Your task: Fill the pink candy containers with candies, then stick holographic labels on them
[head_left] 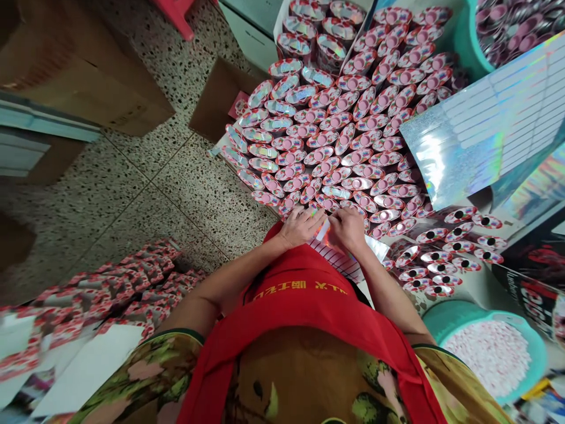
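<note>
Both hands meet at the near edge of a dense group of upright boxes with oval ends (329,156), red and white, many with a pink round piece on top. My left hand (303,225) lies with fingers stretched toward the right over the nearest box ends; a small shiny bit shows by its fingertips. Close beside it, my right hand (348,228) is closed, its fingers curled in a pinch, and what they hold is hidden. Below the hands, over the red apron (300,282), rests a shiny lined sticker sheet (338,259), partly covered by the right hand.
A large holographic sticker sheet (485,121) lies at the right. Boxes with black dots (441,256) stand nearer, above a green tub (454,315) of small pale pieces. Another green tub (472,35) is at top right. Cartons (97,76) and stacked red-white boxes (145,277) are left.
</note>
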`<state>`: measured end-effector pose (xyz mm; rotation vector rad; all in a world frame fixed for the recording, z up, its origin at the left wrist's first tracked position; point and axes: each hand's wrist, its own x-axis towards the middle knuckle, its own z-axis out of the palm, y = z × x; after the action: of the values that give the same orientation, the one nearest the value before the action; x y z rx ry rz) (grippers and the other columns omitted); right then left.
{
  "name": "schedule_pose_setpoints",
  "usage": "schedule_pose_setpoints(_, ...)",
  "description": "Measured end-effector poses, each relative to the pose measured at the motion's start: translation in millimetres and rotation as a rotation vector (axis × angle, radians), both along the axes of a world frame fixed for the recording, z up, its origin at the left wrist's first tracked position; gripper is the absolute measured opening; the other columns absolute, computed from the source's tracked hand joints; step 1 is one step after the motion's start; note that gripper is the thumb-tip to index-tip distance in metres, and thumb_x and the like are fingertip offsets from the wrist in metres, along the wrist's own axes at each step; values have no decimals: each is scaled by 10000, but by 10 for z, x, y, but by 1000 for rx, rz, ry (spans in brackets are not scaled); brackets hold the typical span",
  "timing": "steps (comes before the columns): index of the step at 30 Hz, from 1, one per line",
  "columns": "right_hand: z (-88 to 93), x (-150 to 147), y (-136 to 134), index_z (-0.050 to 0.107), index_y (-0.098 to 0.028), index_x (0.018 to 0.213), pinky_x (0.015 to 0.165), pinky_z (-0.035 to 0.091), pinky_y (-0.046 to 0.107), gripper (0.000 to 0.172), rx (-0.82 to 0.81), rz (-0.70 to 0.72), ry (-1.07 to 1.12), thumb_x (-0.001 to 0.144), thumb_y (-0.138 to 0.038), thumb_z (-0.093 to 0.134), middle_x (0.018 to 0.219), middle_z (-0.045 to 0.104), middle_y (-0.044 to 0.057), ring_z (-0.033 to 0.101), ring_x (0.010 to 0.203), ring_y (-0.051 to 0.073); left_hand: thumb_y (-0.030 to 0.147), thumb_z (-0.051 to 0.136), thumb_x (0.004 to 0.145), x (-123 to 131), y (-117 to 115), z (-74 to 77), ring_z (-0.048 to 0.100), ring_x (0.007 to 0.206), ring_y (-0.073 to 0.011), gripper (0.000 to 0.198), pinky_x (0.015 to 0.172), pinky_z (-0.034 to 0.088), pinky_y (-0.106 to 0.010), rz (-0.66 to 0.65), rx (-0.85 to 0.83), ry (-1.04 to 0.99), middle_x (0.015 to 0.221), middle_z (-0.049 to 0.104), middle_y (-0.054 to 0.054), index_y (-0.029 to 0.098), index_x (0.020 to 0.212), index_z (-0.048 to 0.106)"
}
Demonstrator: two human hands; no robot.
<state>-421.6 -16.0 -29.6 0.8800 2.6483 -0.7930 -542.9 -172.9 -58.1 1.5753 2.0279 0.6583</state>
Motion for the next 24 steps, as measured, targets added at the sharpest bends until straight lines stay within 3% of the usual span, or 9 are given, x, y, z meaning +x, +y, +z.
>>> schedule_pose_setpoints(4,12,-10,0,720,-171,941,912,374,381,255,-2,2,-16,968,-284,493,1038,702,116,540,1021,278,257,470,1024,23,-144,-14,579,1308,-253,260,1127,383,-502,-33,25,-32,1360,684,-101,245,1073,724)
schedule_pose_setpoints(7,18,-19,-7,722,-175,945,906,381,385,254,8,5,-24,968,-293,499,1040,700,123,542,1026,283,262,502,1003,46,-226,121,652,1163,-230,226,1053,460,-434,-14,48,-121,1139,758,-103,226,924,710)
schedule_pose_setpoints(13,62,-10,-43,728,-171,1004,947,413,413,279,-1,-81,84,966,-349,516,1072,689,148,560,1070,301,270,649,851,-19,-152,575,648,695,-147,77,695,530,-267,626,4,-554,754,692,-5,220,795,633)
schedule_pose_setpoints(16,173,13,-28,694,-169,1153,968,447,389,461,-257,-186,290,1017,-484,387,1122,690,135,603,1066,259,252,671,787,-112,-2,697,604,612,-129,84,603,490,-238,712,8,-743,666,637,21,213,753,605)
schedule_pose_setpoints(19,298,22,5,679,-186,1138,857,495,337,674,-604,-228,306,998,-682,245,1074,698,103,643,955,216,236,682,760,-166,142,720,566,591,-114,91,592,461,-230,751,55,-754,645,612,29,204,729,602)
schedule_pose_setpoints(21,340,14,27,674,-188,1000,749,492,307,695,-732,-264,270,919,-793,342,929,685,68,626,814,190,228,684,754,-168,219,694,554,594,-107,90,602,453,-228,771,85,-741,645,606,33,200,727,602)
schedule_pose_setpoints(24,322,4,82,617,-190,812,628,434,274,615,-773,-367,296,776,-804,584,719,602,8,536,647,147,226,672,763,-136,321,609,551,599,-103,89,609,446,-224,802,89,-726,651,606,37,197,723,597)
